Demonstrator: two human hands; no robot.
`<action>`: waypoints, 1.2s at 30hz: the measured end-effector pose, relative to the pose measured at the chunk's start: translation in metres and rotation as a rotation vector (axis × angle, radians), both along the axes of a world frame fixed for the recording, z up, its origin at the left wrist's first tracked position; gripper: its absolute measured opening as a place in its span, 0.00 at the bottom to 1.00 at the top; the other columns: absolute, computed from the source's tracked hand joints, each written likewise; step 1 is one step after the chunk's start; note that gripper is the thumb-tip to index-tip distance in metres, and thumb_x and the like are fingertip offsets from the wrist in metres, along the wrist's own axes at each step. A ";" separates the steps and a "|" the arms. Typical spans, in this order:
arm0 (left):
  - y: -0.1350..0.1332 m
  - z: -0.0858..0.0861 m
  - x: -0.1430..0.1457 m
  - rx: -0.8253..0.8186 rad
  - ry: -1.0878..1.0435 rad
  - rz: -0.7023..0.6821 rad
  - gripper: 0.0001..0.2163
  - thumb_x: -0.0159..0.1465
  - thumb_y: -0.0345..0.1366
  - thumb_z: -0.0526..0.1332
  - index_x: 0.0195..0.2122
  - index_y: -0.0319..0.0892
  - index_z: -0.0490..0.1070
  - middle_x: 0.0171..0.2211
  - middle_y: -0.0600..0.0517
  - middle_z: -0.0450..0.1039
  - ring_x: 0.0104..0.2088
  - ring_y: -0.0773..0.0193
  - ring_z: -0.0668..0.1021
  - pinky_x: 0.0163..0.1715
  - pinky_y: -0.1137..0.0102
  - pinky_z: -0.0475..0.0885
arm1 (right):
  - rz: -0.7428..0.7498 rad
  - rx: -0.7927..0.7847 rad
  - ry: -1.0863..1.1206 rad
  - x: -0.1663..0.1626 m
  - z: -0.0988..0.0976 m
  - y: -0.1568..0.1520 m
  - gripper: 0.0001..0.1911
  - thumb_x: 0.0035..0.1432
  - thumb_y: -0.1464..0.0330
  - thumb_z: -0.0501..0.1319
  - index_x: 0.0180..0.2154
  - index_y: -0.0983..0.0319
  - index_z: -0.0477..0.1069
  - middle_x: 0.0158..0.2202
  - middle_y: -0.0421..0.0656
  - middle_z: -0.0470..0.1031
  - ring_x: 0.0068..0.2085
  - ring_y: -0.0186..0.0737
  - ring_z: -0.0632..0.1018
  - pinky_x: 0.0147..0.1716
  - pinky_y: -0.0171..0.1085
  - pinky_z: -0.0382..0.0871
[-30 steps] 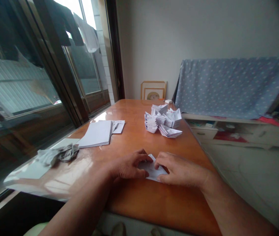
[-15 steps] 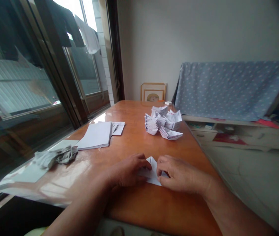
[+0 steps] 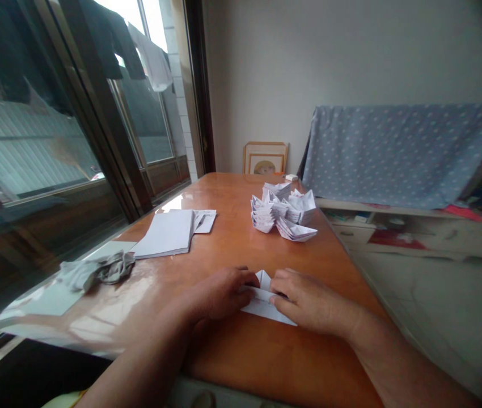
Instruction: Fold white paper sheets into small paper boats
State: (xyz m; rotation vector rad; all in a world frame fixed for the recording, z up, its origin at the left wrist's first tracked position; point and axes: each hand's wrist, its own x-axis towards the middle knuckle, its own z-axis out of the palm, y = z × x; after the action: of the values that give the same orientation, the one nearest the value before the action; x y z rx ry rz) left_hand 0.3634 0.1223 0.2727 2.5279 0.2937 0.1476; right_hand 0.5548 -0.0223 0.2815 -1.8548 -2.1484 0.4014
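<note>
Nearer than pile, left hand and right hand both hold paper; lower strip now more exposed, fold seemingly advancing.

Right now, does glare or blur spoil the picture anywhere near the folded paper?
Head view: glare whitens patches of the table, but left of the folded paper; head view: faint marks on that paper are too soft to read; head view: the right edge darkens.

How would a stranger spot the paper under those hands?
Find the brown wooden table. Toward its near end lies folded white paper, point facing away. Unlike the white folded-paper pile beyond, it is touched by a bare left hand and right hand.
</note>
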 end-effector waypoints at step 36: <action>-0.001 -0.014 0.010 0.139 -0.067 0.018 0.09 0.63 0.24 0.55 0.35 0.42 0.73 0.38 0.50 0.69 0.34 0.65 0.74 0.34 0.72 0.69 | -0.220 -0.077 0.021 0.008 -0.016 0.009 0.07 0.65 0.62 0.58 0.38 0.59 0.69 0.39 0.44 0.78 0.38 0.42 0.76 0.34 0.36 0.59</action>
State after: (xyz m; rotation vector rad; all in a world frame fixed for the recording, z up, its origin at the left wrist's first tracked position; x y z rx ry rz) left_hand 0.3737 0.1217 0.2588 2.6516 0.2889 0.2679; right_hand 0.5625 -0.0131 0.2660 -2.0919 -1.9134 0.4582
